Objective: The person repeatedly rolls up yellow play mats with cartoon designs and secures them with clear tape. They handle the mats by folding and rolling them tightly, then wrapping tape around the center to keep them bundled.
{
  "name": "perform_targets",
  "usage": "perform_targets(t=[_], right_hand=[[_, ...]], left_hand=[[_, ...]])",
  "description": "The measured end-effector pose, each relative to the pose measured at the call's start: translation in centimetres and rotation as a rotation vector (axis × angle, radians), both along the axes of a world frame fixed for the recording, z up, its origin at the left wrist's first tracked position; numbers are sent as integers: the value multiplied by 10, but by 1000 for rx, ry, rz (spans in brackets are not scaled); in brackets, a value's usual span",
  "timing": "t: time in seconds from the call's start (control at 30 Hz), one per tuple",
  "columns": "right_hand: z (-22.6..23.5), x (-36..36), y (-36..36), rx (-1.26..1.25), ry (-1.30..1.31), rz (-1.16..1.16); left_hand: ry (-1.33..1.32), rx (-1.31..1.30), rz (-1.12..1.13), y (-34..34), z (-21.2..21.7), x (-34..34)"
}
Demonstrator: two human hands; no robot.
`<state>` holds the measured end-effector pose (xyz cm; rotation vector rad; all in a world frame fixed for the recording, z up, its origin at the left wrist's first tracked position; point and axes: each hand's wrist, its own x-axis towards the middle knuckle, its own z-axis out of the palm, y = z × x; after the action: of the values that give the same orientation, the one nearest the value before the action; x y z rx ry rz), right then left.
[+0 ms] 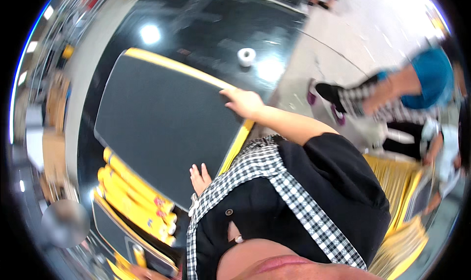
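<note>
A large dark grey panel [167,113] with yellow edging lies on a shiny black table [216,30] in front of me. My right hand [243,103] rests on its right-hand corner, fingers reaching over the yellow edge and slightly apart. Lower down, close to my apron, my left hand [199,179] touches the panel's near side with its fingers spread. Part of that hand is hidden behind the checked apron [260,157]. Neither hand encloses any object.
A white roll [246,57] stands on the table beyond the panel. Several yellow rolled pieces [132,191] lie at the left, beside another dark panel [115,226]. Stacked yellow-edged sheets [392,177] stand at the right. A person in a teal top [431,79] is close by.
</note>
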<state>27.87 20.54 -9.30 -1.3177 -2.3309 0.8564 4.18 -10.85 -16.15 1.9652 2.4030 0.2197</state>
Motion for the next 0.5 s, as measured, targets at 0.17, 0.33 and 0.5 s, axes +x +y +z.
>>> perform_targets(t=[0.17, 0.33, 0.5], right_hand=[[-1, -5, 9, 46, 78, 67], [-3, -5, 16, -54, 188, 102], [18, 4, 15, -161, 181, 156]], left_hand=[[73, 34, 272, -23, 29, 47], [190, 174, 268, -44, 20, 43], [9, 181, 287, -46, 45, 44]])
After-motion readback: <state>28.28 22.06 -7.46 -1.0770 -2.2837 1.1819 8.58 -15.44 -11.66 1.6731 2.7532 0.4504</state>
